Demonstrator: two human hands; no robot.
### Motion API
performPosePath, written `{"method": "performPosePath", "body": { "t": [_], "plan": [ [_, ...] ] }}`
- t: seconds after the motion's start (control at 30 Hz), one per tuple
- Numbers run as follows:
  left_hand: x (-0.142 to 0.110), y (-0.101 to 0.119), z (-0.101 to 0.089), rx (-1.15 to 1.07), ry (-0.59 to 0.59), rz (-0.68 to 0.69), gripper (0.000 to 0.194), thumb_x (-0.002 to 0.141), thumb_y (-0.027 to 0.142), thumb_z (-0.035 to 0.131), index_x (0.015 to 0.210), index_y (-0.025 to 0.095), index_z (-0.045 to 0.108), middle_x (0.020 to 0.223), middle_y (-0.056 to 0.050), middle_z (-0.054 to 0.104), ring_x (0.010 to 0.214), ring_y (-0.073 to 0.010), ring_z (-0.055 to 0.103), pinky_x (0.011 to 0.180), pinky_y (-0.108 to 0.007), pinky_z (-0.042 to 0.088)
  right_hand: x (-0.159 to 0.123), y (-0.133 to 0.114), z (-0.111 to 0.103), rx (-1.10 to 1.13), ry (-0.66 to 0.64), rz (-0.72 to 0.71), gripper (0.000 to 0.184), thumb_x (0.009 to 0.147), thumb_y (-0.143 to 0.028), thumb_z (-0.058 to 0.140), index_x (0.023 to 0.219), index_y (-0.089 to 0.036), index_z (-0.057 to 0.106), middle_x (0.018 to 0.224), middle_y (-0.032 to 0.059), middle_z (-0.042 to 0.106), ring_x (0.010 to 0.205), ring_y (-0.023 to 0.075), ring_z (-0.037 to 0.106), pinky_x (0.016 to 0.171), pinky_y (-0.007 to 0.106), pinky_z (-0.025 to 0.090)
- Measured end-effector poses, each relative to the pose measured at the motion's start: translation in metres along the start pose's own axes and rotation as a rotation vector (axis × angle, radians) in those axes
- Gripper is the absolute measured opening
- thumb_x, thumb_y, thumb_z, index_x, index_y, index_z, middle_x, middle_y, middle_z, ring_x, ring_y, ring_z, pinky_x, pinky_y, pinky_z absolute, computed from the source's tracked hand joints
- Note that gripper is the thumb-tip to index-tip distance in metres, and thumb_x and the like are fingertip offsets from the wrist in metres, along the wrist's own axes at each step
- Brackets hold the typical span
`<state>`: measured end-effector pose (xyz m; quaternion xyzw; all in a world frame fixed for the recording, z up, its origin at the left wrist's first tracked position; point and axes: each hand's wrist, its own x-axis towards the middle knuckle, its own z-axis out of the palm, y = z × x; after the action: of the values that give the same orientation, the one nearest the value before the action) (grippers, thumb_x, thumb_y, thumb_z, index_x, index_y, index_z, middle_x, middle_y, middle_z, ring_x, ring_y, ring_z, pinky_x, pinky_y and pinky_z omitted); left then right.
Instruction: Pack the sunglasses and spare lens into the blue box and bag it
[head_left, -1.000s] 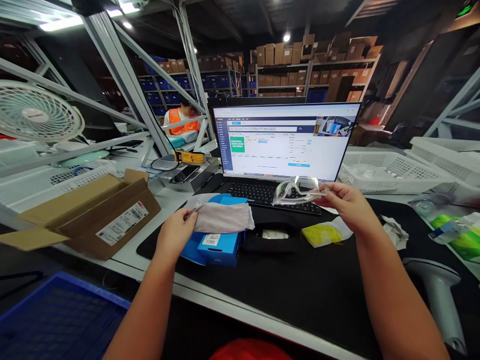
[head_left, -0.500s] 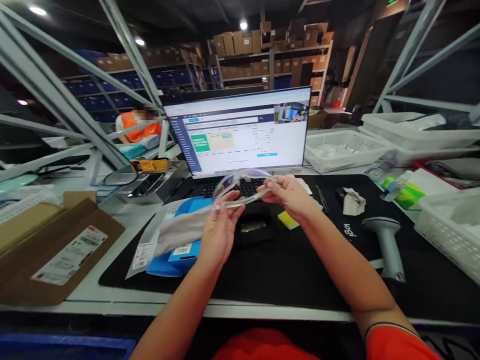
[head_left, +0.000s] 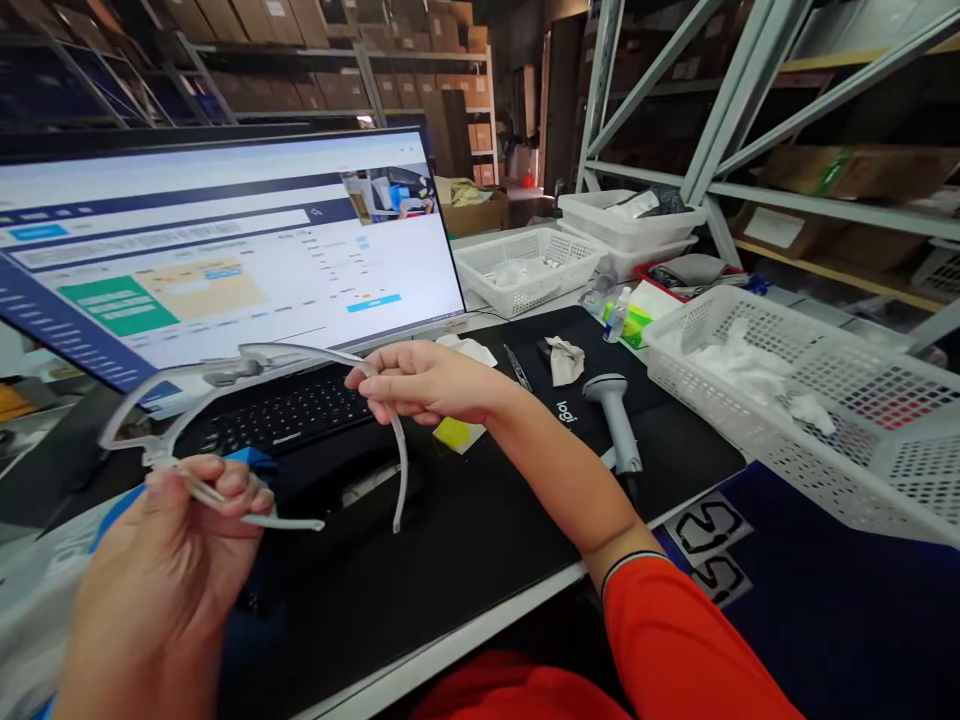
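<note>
A pair of clear safety glasses (head_left: pixel 225 375) is held up between both hands, its arms unfolded. My left hand (head_left: pixel 169 570) pinches the left arm near the hinge, low at the left. My right hand (head_left: pixel 424 382) grips the right arm above the black keyboard (head_left: pixel 289 415), and that arm's tip hangs down toward the black desk mat (head_left: pixel 480 520). A lit monitor (head_left: pixel 210 245) stands just behind the glasses.
A grey handheld scanner (head_left: pixel 619 415) stands right of my right forearm. A yellow packet (head_left: pixel 456 434), crumpled white paper (head_left: pixel 564 358) and a pen lie on the mat. White perforated baskets (head_left: pixel 787 390) sit at the right and behind; metal rack posts rise beyond.
My left hand let go of the grey cloth and took the glasses. Both hands spread the glasses' arms open. My view swung right and closer, losing the cardboard box and the blue box.
</note>
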<state>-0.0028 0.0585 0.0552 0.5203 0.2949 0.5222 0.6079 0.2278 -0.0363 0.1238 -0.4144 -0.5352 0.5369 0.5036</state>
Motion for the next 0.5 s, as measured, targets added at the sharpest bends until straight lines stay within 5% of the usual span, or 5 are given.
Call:
{"method": "performPosePath", "body": {
  "t": [0.1, 0.2, 0.3, 0.4, 0.5],
  "plan": [
    [-0.001, 0.0, 0.009, 0.044, -0.024, -0.072, 0.036, 0.073, 0.063, 0.079, 0.073, 0.028, 0.072, 0.052, 0.005, 0.041, 0.046, -0.0048, 0.012, 0.042, -0.021, 0.018, -0.008, -0.008, -0.008, 0.001, 0.072, -0.073, 0.005, 0.1, -0.019, 0.052, 0.096, -0.016, 0.054, 0.062, -0.0067, 0.055, 0.046, 0.0045, 0.034, 0.038, 0.014, 0.029],
    [-0.007, -0.013, 0.024, 0.056, 0.012, -0.082, 0.053, 0.079, 0.077, 0.062, 0.081, 0.025, 0.074, 0.069, 0.001, 0.065, 0.058, -0.0122, 0.05, 0.053, -0.029, 0.048, -0.013, -0.012, -0.013, -0.023, 0.153, -0.163, 0.004, 0.1, -0.02, 0.052, 0.098, -0.018, 0.054, 0.065, -0.0064, 0.054, 0.046, 0.0051, 0.035, 0.039, 0.016, 0.034],
    [-0.03, -0.042, 0.046, 0.157, -0.064, 0.005, 0.035, 0.088, 0.057, 0.062, 0.088, 0.024, 0.072, 0.093, -0.001, 0.073, 0.086, -0.0194, 0.065, 0.083, -0.036, 0.057, -0.016, -0.013, -0.014, -0.028, 0.319, -0.292, 0.003, 0.101, -0.022, 0.052, 0.102, -0.021, 0.053, 0.068, -0.0061, 0.054, 0.047, 0.0068, 0.038, 0.041, 0.019, 0.039],
    [-0.068, -0.077, 0.077, 0.605, -0.522, 0.087, 0.018, 0.087, 0.036, 0.062, 0.093, 0.023, 0.072, 0.092, -0.005, 0.071, 0.084, -0.0229, 0.067, 0.08, -0.039, 0.056, -0.017, -0.014, -0.012, -0.016, 0.424, -0.386, 0.004, 0.1, -0.025, 0.053, 0.103, -0.023, 0.052, 0.071, -0.006, 0.054, 0.049, 0.0077, 0.039, 0.044, 0.02, 0.044],
    [-0.098, -0.106, 0.116, 0.747, -0.906, 0.219, 0.027, 0.083, 0.02, 0.059, 0.108, 0.021, 0.069, 0.113, -0.011, 0.069, 0.104, -0.0277, 0.066, 0.095, -0.045, 0.054, -0.018, -0.015, -0.012, -0.054, 0.485, -0.396, 0.005, 0.101, -0.027, 0.052, 0.104, -0.023, 0.05, 0.073, -0.0059, 0.054, 0.051, 0.0078, 0.041, 0.047, 0.02, 0.047]
  ]
}}
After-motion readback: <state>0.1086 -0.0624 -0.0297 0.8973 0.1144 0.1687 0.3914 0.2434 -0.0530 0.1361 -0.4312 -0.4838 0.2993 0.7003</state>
